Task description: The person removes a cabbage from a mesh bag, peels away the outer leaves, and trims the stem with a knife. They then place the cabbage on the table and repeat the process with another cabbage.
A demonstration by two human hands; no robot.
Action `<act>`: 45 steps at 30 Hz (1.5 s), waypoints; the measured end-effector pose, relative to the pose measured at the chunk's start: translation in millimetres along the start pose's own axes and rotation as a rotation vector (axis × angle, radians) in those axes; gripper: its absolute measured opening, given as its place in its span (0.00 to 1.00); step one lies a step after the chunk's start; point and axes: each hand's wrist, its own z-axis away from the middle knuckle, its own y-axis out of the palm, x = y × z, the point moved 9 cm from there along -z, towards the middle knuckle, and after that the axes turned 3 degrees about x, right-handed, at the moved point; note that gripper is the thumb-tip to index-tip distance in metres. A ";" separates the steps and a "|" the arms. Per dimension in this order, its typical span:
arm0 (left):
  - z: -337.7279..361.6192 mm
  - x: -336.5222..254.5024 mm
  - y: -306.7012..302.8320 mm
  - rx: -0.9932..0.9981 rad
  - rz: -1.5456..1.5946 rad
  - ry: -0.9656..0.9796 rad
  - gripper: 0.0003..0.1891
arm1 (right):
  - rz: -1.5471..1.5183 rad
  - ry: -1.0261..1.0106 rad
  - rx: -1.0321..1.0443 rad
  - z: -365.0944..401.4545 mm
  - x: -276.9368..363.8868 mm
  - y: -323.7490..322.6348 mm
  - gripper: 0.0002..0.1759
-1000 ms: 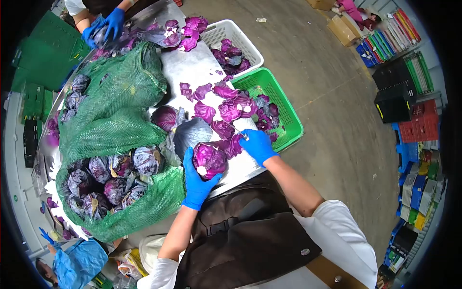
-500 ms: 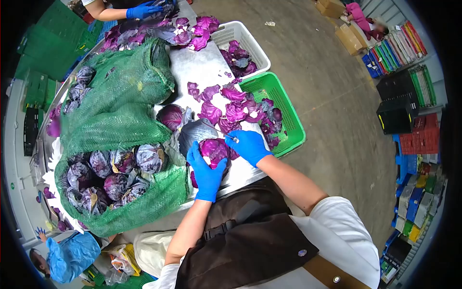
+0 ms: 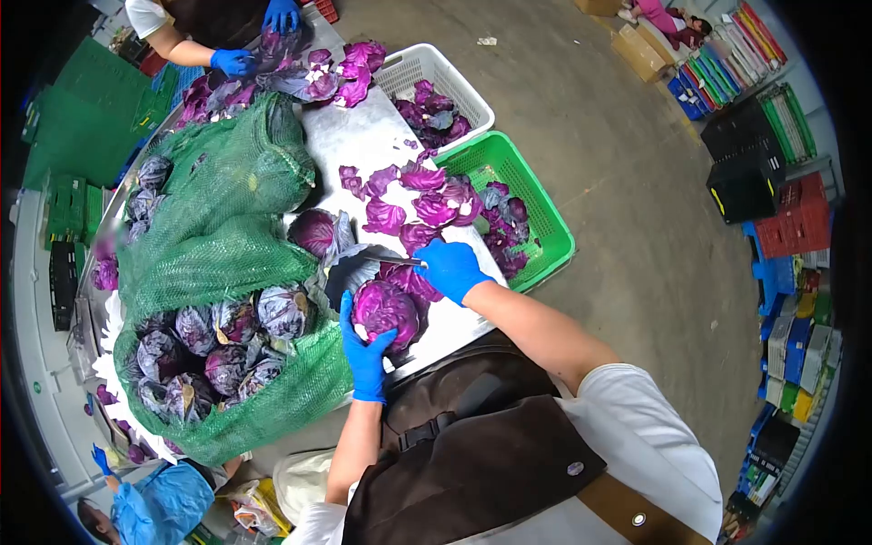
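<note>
1. At left, the green net bag [image 3: 222, 259] gapes; we judge its cabbages [image 3: 285, 312] could roll out if our sleeve snags the mesh.
2. A loose hold could let the peeled cabbage [image 3: 386, 311] spin, near the metal table's [image 3: 356, 141] front edge. Our left hand [image 3: 366, 354] grasps it, thumb and fingers spread around its near-left side.
3. A slip could send the knife [image 3: 400, 261] toward our left fingers. Our right hand [image 3: 450, 271] clenches it, blade leftward, forearm angling in from lower right.

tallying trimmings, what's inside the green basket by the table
Loose purple leaves lie inside the green basket, with some bare wall showing; whatever is beneath those leaves is covered.
</note>
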 end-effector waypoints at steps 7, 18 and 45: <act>12.0 15.4 -14.9 -0.029 0.866 -0.275 0.39 | 0.147 0.153 -0.065 -11.4 -61.7 -52.7 0.14; -7.2 19.5 12.5 -0.039 0.904 -0.484 0.30 | -0.365 -0.503 0.196 24.3 101.8 -73.1 0.26; -12.6 23.8 10.5 -0.102 0.822 -0.512 0.34 | -0.968 -0.116 0.163 1.1 52.8 -81.0 0.23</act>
